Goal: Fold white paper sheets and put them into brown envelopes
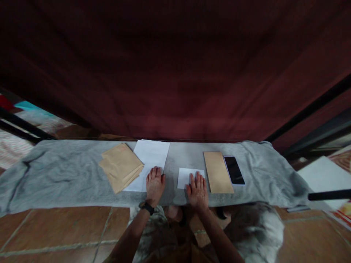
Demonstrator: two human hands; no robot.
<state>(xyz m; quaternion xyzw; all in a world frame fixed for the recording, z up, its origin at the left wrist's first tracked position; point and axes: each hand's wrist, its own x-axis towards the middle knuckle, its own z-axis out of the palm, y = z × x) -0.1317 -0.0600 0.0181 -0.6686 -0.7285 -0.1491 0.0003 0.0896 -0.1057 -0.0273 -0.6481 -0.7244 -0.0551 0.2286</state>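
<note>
My left hand (pixel 155 183) lies flat with fingers stretched out on the lower right corner of a stack of white paper sheets (pixel 150 155); a black watch is on its wrist. My right hand (pixel 197 189) lies flat, fingers out, on a small folded white paper (pixel 185 177). To the left of the white sheets rests a pile of brown envelopes (pixel 120 166). A single brown envelope (pixel 218 171) lies just right of my right hand, with a black phone (pixel 234 170) beside it. Everything rests on a grey cloth (pixel 60 171) over a low table.
A dark red curtain (pixel 175 73) hangs behind the table. Brown floor tiles (pixel 55 230) are in front. A grey-white furry rug (pixel 260 226) lies under my legs. At the right are a white board (pixel 323 175) and a black bar (pixel 329 195).
</note>
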